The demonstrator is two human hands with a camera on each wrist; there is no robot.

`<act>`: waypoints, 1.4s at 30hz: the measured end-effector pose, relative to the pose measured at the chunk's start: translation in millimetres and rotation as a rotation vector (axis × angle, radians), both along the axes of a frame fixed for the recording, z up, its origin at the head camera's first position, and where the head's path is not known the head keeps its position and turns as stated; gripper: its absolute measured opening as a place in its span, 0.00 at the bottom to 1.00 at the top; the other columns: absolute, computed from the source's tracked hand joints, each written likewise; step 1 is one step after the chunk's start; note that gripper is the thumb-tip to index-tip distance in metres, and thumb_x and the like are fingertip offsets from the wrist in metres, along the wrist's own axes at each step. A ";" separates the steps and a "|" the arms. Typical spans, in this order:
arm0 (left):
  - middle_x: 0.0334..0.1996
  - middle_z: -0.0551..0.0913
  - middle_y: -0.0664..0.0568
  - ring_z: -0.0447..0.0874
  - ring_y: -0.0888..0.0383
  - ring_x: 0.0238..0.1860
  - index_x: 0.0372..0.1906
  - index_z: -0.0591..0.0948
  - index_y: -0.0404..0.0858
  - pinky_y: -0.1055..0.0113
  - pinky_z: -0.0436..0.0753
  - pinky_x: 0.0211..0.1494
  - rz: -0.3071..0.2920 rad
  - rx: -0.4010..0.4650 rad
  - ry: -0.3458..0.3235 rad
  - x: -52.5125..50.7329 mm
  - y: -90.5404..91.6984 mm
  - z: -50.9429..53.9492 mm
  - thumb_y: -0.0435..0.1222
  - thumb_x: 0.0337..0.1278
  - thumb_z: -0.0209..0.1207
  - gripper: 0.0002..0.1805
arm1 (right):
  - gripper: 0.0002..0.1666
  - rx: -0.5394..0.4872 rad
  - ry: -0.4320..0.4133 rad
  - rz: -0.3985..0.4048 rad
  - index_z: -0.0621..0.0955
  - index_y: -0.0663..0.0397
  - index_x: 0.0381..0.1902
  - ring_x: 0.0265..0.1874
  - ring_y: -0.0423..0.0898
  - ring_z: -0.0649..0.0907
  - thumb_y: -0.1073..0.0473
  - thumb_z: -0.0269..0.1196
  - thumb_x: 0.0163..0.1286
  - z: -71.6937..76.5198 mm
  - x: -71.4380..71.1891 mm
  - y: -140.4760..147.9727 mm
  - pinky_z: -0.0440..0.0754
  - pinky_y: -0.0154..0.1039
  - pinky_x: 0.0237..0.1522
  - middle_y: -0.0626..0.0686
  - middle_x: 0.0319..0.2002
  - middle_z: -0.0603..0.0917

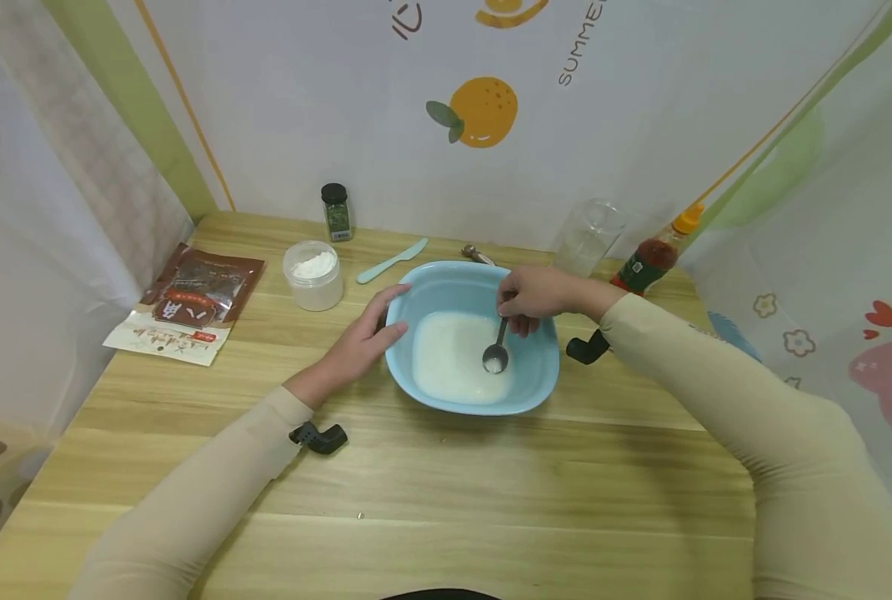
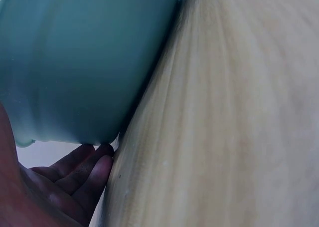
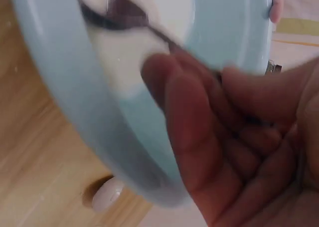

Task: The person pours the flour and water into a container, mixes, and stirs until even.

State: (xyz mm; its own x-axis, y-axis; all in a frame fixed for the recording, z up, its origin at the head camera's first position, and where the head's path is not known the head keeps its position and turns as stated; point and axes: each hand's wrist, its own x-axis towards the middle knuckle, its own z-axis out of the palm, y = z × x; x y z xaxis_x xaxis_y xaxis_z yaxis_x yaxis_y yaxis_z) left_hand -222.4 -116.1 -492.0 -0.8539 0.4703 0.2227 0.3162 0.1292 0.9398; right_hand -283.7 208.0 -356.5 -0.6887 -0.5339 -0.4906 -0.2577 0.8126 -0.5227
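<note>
A light blue basin (image 1: 423,287) stands on the wooden table with milky white liquid (image 1: 446,358) in it. At its left side my left hand (image 1: 356,346) holds it, thumb over the rim. The left wrist view shows that hand's fingers (image 2: 94,177) touching the outer wall near the base. Over the basin, my right hand (image 1: 530,300) pinches the handle of a dark metal spoon (image 1: 495,360), its bowl end down at the liquid. Something whitish shows in the spoon. The right wrist view has the spoon (image 3: 117,17) blurred, held between thumb and fingers.
Left of the basin are a brown and white pouch (image 1: 206,292) and a tub (image 1: 318,292) of white powder. Behind stand a black-lidded spice jar (image 1: 337,215), a pale blue spreader (image 1: 393,262), a small metal spoon (image 1: 476,253), a clear glass (image 1: 588,237) and a red sauce bottle (image 1: 652,258).
</note>
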 end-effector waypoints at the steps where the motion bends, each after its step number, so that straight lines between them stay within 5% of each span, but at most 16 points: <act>1: 0.84 0.63 0.36 0.76 0.34 0.75 0.89 0.58 0.42 0.49 0.91 0.63 -0.001 -0.001 0.001 -0.3 0.0 -0.1 0.37 0.88 0.51 0.33 | 0.13 0.013 0.038 -0.021 0.87 0.64 0.46 0.30 0.50 0.92 0.62 0.59 0.87 0.2 -1.7 0.5 0.93 0.44 0.35 0.56 0.32 0.91; 5: 0.84 0.63 0.35 0.76 0.33 0.75 0.89 0.58 0.42 0.51 0.92 0.61 -0.005 0.003 0.004 -1.0 0.0 -0.9 0.37 0.88 0.51 0.34 | 0.14 0.037 0.188 -0.108 0.88 0.61 0.46 0.30 0.49 0.91 0.59 0.59 0.88 -0.9 -4.5 -5.1 0.92 0.44 0.37 0.53 0.31 0.92; 8: 0.84 0.62 0.35 0.76 0.33 0.75 0.89 0.58 0.42 0.51 0.93 0.60 -0.006 0.008 0.005 -1.1 0.0 -1.5 0.37 0.88 0.51 0.34 | 0.14 -0.029 0.226 -0.165 0.89 0.61 0.47 0.30 0.48 0.91 0.58 0.59 0.88 -5.1 -1.7 -14.9 0.92 0.47 0.40 0.53 0.31 0.92; 14: 0.84 0.64 0.33 0.77 0.32 0.74 0.89 0.57 0.42 0.49 0.92 0.61 -0.010 0.008 0.016 -0.5 0.0 -1.7 0.37 0.88 0.51 0.34 | 0.11 -0.251 0.042 -0.152 0.88 0.64 0.49 0.34 0.50 0.92 0.62 0.61 0.87 -18.1 7.3 -28.3 0.95 0.46 0.39 0.56 0.35 0.92; 22: 0.80 0.69 0.32 0.79 0.34 0.73 0.89 0.58 0.43 0.51 0.93 0.60 -0.002 0.008 0.004 -0.7 -0.7 -2.3 0.37 0.88 0.51 0.34 | 0.12 -0.148 -0.135 0.054 0.88 0.60 0.44 0.31 0.51 0.91 0.60 0.62 0.86 -16.2 14.0 -19.5 0.92 0.44 0.35 0.55 0.32 0.92; 26: 0.79 0.70 0.31 0.79 0.34 0.72 0.89 0.58 0.43 0.51 0.93 0.60 -0.003 0.003 0.005 -1.3 -0.4 -3.2 0.37 0.89 0.51 0.33 | 0.12 -0.042 -0.087 0.047 0.87 0.61 0.42 0.29 0.50 0.91 0.61 0.62 0.86 -11.2 9.2 -9.4 0.92 0.43 0.33 0.55 0.30 0.91; 34: 0.81 0.68 0.33 0.78 0.34 0.73 0.89 0.59 0.42 0.53 0.93 0.59 -0.008 0.012 -0.006 -2.0 -0.3 -2.4 0.36 0.88 0.51 0.33 | 0.14 0.093 0.156 -0.026 0.87 0.61 0.45 0.29 0.49 0.90 0.60 0.58 0.88 -0.8 -4.0 -3.4 0.89 0.44 0.35 0.54 0.31 0.90; 38: 0.82 0.66 0.33 0.77 0.33 0.74 0.89 0.58 0.42 0.50 0.93 0.61 -0.007 0.016 -0.005 -1.1 -0.1 -1.1 0.36 0.88 0.52 0.34 | 0.14 0.061 0.257 -0.096 0.88 0.58 0.47 0.30 0.49 0.89 0.58 0.58 0.89 -2.5 -4.8 -11.8 0.87 0.44 0.36 0.51 0.31 0.91; 42: 0.84 0.63 0.34 0.76 0.33 0.75 0.89 0.58 0.41 0.49 0.92 0.62 -0.010 0.021 0.002 -0.7 -0.2 -0.7 0.35 0.88 0.51 0.34 | 0.13 -0.088 0.204 -0.123 0.88 0.60 0.48 0.32 0.49 0.91 0.59 0.60 0.88 -8.1 -1.4 -21.7 0.90 0.42 0.36 0.53 0.32 0.92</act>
State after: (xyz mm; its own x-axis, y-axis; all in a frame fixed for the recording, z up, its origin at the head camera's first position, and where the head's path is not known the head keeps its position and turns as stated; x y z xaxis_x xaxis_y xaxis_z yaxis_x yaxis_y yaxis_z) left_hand -223.1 -116.3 -492.7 -0.8487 0.4743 0.2340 0.3191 0.1064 0.9417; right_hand -285.1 186.2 -364.6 -0.8313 -0.4739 -0.2903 -0.2667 0.7984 -0.5398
